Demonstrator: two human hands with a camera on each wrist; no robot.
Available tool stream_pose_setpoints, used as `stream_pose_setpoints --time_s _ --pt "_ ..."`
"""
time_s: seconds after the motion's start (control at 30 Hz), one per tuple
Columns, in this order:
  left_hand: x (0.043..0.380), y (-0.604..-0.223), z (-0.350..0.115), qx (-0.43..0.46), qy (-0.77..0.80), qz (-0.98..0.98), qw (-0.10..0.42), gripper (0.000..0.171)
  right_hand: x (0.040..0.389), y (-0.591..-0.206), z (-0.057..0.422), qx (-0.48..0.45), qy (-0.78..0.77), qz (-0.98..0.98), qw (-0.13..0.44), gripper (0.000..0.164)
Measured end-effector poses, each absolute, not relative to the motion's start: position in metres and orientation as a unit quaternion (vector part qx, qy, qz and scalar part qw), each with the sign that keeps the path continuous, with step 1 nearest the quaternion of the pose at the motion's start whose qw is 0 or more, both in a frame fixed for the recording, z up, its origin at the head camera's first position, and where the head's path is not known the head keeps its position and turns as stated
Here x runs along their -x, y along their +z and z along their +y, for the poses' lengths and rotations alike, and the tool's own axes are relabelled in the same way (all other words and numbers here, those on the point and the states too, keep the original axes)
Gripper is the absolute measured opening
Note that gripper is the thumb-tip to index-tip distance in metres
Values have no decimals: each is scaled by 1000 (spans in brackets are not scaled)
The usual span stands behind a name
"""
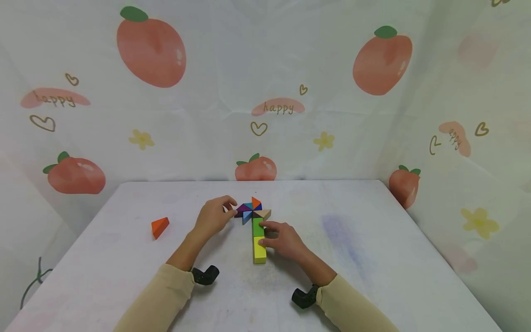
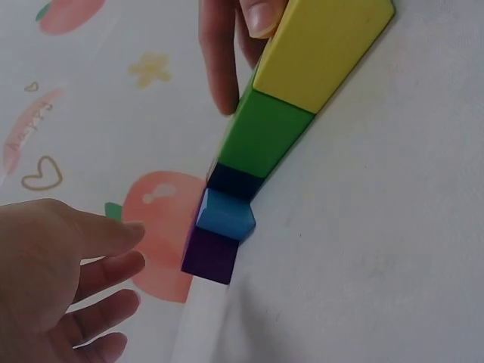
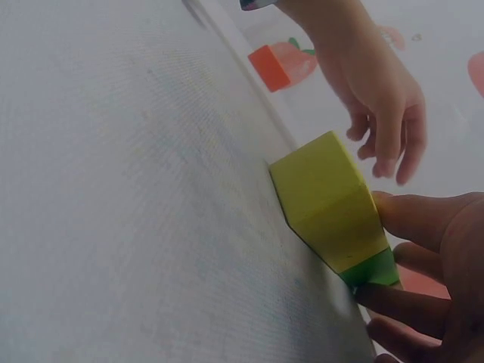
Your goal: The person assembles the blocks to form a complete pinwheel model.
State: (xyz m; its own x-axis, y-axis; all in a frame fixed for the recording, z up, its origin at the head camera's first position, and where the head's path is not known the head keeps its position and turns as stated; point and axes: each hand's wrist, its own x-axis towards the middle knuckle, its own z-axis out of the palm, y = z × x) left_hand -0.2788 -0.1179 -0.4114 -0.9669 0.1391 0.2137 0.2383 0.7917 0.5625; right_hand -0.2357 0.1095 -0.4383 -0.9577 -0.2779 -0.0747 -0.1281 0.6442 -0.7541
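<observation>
On the table, toy blocks form a pinwheel of triangles on a stem. The stem is a green block [image 1: 258, 225] with a yellow block [image 1: 260, 254] at its near end. Purple [image 1: 241, 210], light blue [image 1: 246, 216], orange [image 1: 256, 203] and tan [image 1: 263, 213] triangles are grouped at the top. My left hand [image 1: 213, 215] is beside the purple triangle; the left wrist view shows a gap between them, fingers loosely bent and holding nothing. My right hand [image 1: 286, 239] touches the stem from the right, its index finger at the green block and its thumb at the yellow one.
A separate orange triangular block [image 1: 159, 227] lies on the white table [image 1: 103, 276], left of my left hand. A patterned cloth [image 1: 215, 69] hangs behind the table's far edge. Black devices [image 1: 206, 275] are strapped to both wrists. A dark cord [image 1: 31, 282] shows at far left.
</observation>
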Motion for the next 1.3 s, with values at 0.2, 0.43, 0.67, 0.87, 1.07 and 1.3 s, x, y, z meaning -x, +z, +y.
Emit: stream_pose_setpoints --time_s 0.2,0.43,0.67,0.87,1.07,1.3 --pt "280 -409 -130 102 -304 -941 114 18 235 -438 110 112 -408 901 91 52" --pt "279 -407 -148 104 -322 -933 124 19 235 -439 109 115 -408 901 90 52" --pt "276 -403 -172 81 -328 -932 129 22 235 -438 109 110 -409 901 91 52" --pt "276 -398 -191 72 -335 -929 139 23 235 -439 110 111 -412 900 90 52" --pt "273 -391 -206 76 -328 -933 127 27 235 -441 110 114 -413 899 91 52" --pt "269 -391 -221 96 -307 -940 117 31 236 -441 110 116 -412 899 90 52"
